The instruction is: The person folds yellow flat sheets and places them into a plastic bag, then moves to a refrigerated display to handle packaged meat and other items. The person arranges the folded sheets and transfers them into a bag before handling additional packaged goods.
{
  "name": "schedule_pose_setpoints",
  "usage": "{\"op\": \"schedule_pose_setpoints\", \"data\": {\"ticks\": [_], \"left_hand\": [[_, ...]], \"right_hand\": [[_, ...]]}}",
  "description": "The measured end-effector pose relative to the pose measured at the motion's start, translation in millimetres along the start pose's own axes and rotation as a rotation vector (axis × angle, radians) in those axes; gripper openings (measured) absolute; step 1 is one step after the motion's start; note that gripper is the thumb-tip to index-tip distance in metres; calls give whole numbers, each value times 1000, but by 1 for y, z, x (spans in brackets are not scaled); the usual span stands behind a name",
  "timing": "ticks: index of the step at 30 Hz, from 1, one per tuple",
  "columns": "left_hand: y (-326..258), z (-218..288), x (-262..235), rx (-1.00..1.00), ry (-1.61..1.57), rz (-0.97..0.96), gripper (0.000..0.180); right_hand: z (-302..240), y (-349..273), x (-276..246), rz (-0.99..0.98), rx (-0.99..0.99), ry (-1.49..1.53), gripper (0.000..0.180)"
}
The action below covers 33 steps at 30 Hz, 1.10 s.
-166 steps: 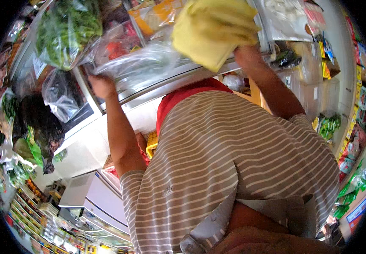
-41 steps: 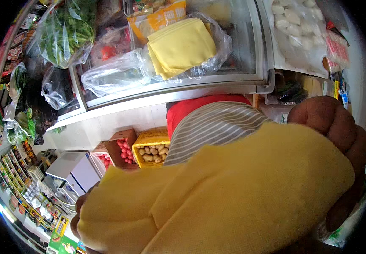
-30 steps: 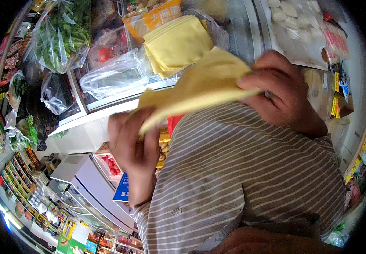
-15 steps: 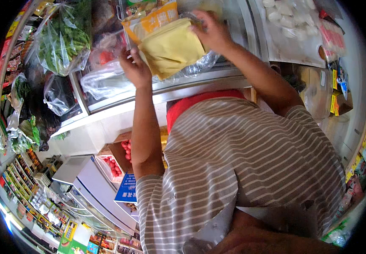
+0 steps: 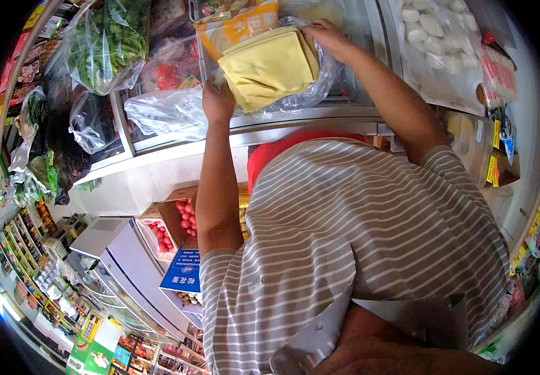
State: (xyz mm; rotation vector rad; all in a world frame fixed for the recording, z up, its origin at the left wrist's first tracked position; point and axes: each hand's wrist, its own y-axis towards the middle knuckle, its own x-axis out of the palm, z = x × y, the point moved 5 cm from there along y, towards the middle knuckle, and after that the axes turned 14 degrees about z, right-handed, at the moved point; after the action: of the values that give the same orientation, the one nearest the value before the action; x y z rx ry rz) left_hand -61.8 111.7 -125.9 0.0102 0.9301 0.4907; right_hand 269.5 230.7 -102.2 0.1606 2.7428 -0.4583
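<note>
A folded stack of pale yellow sheets, which look like tofu skin, lies in the opened clear plastic bag on the glass-topped case in front of me. My left hand is closed at the bag's left edge, close beside the stack; its fingertips are partly hidden. At the far right corner, my right hand has its fingers bent together on the bag's rim, just off the sheets. An orange and clear printed packet sits behind the stack, partly covered by it.
Left of the stack lies a crumpled clear bag, with bagged leafy greens farther left. Bagged white round pieces lie at the right. A metal frame edge runs before my waist. Below stand boxes of red round produce and a white cabinet.
My right hand has come off the top of the yellow sheets to the bag's rim at the right. The stack now lies flatter, and my left hand has closed at its left edge.
</note>
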Motion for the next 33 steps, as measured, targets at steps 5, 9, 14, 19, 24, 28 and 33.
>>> {"op": "schedule_pose_setpoints", "data": {"ticks": [5,9,14,19,24,28,33], "left_hand": [[32,-12,-20,-161,-190,137,14],[13,-4,-26,-538,-861,335,12],[20,16,-48,-536,-936,117,14],[1,43,-97,-282,-652,224,21],[-74,-20,-61,-393,-473,12,35],[-54,28,-127,-452,-617,41,15],[-10,96,-159,-126,-385,111,21]], "right_hand": [[-29,31,15,-13,-291,-26,28],[-9,34,10,194,-550,51,18],[-56,24,19,-136,-318,-329,27],[-94,-11,-21,-238,-415,-210,32],[30,-70,-53,-443,-224,-389,41],[-36,-131,-74,-253,-80,247,33],[-115,-141,-51,116,-461,123,32]]}}
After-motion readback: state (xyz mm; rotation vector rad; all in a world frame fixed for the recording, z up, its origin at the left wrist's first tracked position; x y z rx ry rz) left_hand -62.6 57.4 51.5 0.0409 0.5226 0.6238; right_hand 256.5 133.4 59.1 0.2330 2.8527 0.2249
